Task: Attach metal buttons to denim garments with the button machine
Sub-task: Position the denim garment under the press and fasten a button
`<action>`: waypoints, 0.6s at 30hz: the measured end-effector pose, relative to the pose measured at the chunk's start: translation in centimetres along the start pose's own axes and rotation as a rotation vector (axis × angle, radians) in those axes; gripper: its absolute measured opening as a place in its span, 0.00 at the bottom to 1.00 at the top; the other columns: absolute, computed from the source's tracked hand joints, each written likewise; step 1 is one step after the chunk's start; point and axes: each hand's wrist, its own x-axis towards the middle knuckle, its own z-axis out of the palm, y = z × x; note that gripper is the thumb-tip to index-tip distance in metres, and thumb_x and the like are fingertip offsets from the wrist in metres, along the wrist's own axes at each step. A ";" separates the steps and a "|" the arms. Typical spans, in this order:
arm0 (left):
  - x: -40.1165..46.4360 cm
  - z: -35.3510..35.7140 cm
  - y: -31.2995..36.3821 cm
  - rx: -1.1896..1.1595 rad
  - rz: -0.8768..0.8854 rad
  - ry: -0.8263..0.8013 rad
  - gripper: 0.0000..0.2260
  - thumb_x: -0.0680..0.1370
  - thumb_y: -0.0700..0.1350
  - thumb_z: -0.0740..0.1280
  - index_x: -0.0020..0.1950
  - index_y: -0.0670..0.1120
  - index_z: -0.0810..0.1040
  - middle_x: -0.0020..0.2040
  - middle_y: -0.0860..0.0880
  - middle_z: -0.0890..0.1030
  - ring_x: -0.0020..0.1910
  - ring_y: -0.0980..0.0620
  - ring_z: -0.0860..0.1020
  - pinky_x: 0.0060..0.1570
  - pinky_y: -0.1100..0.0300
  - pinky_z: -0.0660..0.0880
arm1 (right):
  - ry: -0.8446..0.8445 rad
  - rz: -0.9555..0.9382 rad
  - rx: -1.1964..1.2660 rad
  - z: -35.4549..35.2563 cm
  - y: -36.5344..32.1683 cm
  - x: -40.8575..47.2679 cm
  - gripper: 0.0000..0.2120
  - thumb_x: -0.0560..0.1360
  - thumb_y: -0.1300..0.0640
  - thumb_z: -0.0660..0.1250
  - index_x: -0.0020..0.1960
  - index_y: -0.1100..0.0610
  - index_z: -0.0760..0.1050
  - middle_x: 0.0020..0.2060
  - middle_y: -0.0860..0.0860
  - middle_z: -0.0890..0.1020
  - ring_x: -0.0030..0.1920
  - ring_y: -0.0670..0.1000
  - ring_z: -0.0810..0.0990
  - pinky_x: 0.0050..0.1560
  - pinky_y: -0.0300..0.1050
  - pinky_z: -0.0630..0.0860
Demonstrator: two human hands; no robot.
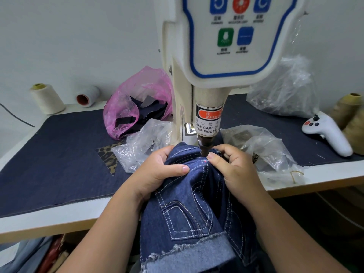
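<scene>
Fingers (185, 168) of my left hand (157, 174) curl round a bunched fold of the denim garment (189, 209), thumb pressed flat on top, while my right hand (230, 166) pinches the same cloth just right of the button machine (216, 56), its thumb tip touching the dark punch tip (203, 149). Only the garment's upper edge lies under that punch, with a small red dot on the cloth just below it; the rest hangs off the table (49, 219) toward me, frayed hem at the bottom. I cannot see any button, nor the die beneath the fabric, which my hands and the cloth cover. Left of the machine a pink bag (126, 107) holds dark fabric scraps, and a clear bag (141, 142) just in front of it holds small pieces I cannot make out. Right of the machine, another clear bag (262, 146) shows something brownish inside, blurred by the plastic, and a third (283, 91) sits farther back. The machine's panel is cut off at the top.
</scene>
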 end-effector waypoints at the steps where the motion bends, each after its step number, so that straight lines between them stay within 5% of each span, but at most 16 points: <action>1: 0.0 0.0 0.0 0.001 0.000 -0.002 0.28 0.66 0.41 0.76 0.65 0.39 0.77 0.58 0.37 0.83 0.55 0.41 0.83 0.50 0.54 0.80 | 0.002 -0.002 0.002 0.0 0.0 0.0 0.06 0.74 0.47 0.68 0.49 0.43 0.81 0.43 0.44 0.86 0.44 0.43 0.84 0.43 0.34 0.77; 18: 0.2 -0.1 -0.1 0.029 -0.007 0.008 0.25 0.69 0.36 0.72 0.66 0.38 0.76 0.59 0.36 0.82 0.56 0.40 0.82 0.51 0.53 0.80 | -0.004 0.015 0.003 -0.1 0.0 -0.1 0.05 0.75 0.47 0.68 0.49 0.43 0.81 0.43 0.44 0.86 0.44 0.44 0.85 0.44 0.37 0.77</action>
